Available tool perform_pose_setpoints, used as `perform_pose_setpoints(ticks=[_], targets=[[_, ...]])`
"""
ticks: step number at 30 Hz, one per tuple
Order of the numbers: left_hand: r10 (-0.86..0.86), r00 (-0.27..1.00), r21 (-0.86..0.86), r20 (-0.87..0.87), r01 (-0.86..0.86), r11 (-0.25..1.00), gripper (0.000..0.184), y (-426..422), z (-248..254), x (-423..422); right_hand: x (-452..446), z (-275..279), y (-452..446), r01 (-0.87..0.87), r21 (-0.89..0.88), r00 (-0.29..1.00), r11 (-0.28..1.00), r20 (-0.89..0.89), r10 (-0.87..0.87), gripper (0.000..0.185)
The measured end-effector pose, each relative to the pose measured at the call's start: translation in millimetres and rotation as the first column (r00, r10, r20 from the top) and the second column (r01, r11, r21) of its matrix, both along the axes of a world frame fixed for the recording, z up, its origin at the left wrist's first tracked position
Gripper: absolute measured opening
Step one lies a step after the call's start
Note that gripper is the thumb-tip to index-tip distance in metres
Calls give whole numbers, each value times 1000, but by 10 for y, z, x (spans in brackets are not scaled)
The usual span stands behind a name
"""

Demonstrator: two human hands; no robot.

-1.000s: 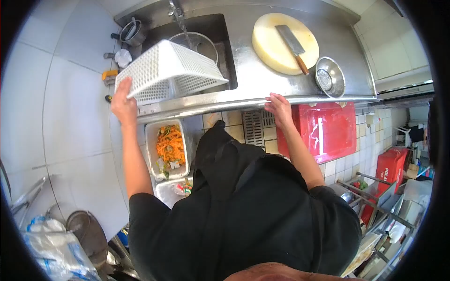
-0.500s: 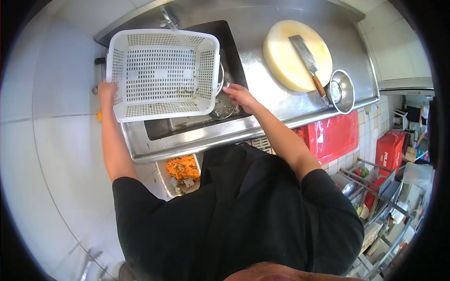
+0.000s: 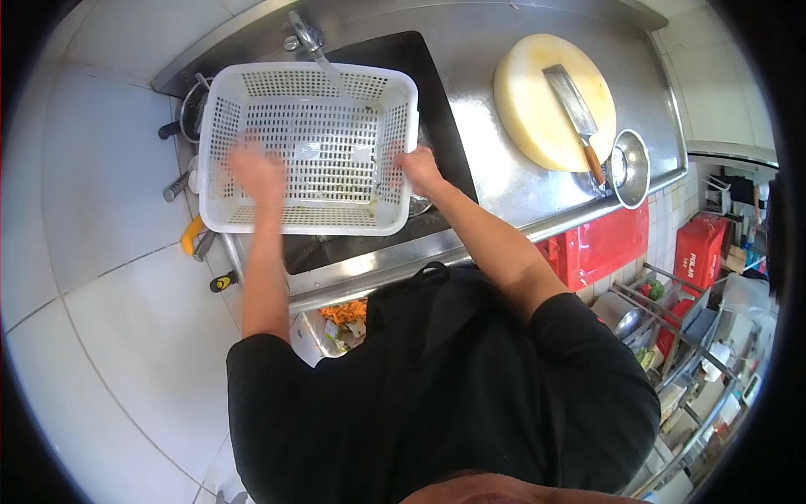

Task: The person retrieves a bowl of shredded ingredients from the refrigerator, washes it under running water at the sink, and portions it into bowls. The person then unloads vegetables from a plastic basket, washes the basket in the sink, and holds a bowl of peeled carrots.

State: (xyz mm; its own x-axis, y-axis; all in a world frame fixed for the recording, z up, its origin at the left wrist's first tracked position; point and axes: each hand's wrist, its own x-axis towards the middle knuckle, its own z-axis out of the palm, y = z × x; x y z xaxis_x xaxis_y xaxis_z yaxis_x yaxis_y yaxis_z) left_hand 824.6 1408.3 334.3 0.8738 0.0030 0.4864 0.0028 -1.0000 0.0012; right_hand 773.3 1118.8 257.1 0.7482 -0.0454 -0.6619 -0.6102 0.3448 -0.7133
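A white perforated plastic basket (image 3: 306, 228) is held over the dark sink (image 3: 445, 134), under a running tap (image 3: 309, 38). Water falls into it, and small dark bits cling to its mesh near the right side. My right hand (image 3: 420, 170) grips the right rim, thumb outside and fingers over the inner wall. Inside the basket, at its left part, is my left hand (image 3: 259, 170), smeared by motion; whether its fingers touch the mesh I cannot tell. Something metallic and round shows partly behind the basket's right side in the sink.
Right of the sink, a cleaver (image 3: 573, 102) lies on a thick round chopping board (image 3: 525, 126), beside a metal bowl (image 3: 634, 168). Below the counter edge stands a bin with orange peelings (image 3: 344, 314). Yellow and black handles (image 3: 192, 233) stick out at the left.
My left hand has left the basket's left rim and moved inside it. My right hand, formerly loose beside the basket, now holds its right rim. The basket sits slightly lower and further right.
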Motion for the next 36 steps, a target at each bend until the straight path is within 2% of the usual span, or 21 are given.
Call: perform_pose_setpoints(ticks=[1,2,4,6,9,13,15,16,18,21,25,27,28,29,30,33,34,36], targets=[[-211,975,-339,-62,178,924,29,-146,-514,89,-45,-7,11,14,-11,1000,1000,16,-14,33],[-174,925,-497,-338,-19,867,31,-468,-584,167,-36,-23,17,24,-22,999,999,39,-23,33],[-192,864,-492,-465,-72,868,38,-890,-685,414,-30,42,60,46,-27,996,999,77,-44,31],[-245,814,-415,-527,5,910,36,-1147,-826,698,-3,40,37,43,-32,995,999,92,-40,31],[-235,837,-513,-494,-62,856,34,-1348,-856,967,-16,235,24,27,-118,991,993,135,-11,30],[-363,747,-614,-556,-75,786,37,-1478,-880,1171,24,124,-45,-5,-205,979,979,198,47,26],[-436,684,-648,-585,-71,758,37,-1586,-813,1166,16,172,-70,-32,-196,990,980,131,58,25],[-437,655,-662,-616,-130,738,36,-1674,-791,1152,14,227,-61,-47,-189,993,981,96,66,24],[-441,595,-677,-672,-252,692,33,-1816,-764,1119,13,198,-52,-22,-237,987,971,149,58,25],[-439,690,-626,-575,-25,780,32,-1722,-818,1197,58,190,-142,-38,-358,974,933,197,116,26],[-389,769,-576,-508,32,817,31,-1558,-661,1367,192,351,-224,-29,-448,949,894,268,166,26],[-337,805,-521,-489,40,852,30,-1682,-566,1311,307,183,-258,17,-439,935,899,325,141,26],[-424,818,-543,-388,170,823,29,-1749,-600,1206,295,344,-209,28,-431,932,902,337,132,25],[-512,810,-552,-286,298,779,30,-1850,-647,1113,299,538,-303,-131,-569,937,812,196,288,34],[-593,785,-546,-181,421,724,34,-1896,-696,1014,307,433,-357,-110,-524,950,845,193,244,35],[-728,658,-256,-191,683,684,46,-1842,-957,659,478,530,-466,-7,-344,970,939,226,90,36],[-773,585,-275,-245,723,634,49,-1769,-890,534,474,532,-442,72,-323,955,944,295,28,28],[-846,416,-327,-333,790,518,54,-1543,-756,307,524,461,-494,91,-342,951,935,308,20,30]])
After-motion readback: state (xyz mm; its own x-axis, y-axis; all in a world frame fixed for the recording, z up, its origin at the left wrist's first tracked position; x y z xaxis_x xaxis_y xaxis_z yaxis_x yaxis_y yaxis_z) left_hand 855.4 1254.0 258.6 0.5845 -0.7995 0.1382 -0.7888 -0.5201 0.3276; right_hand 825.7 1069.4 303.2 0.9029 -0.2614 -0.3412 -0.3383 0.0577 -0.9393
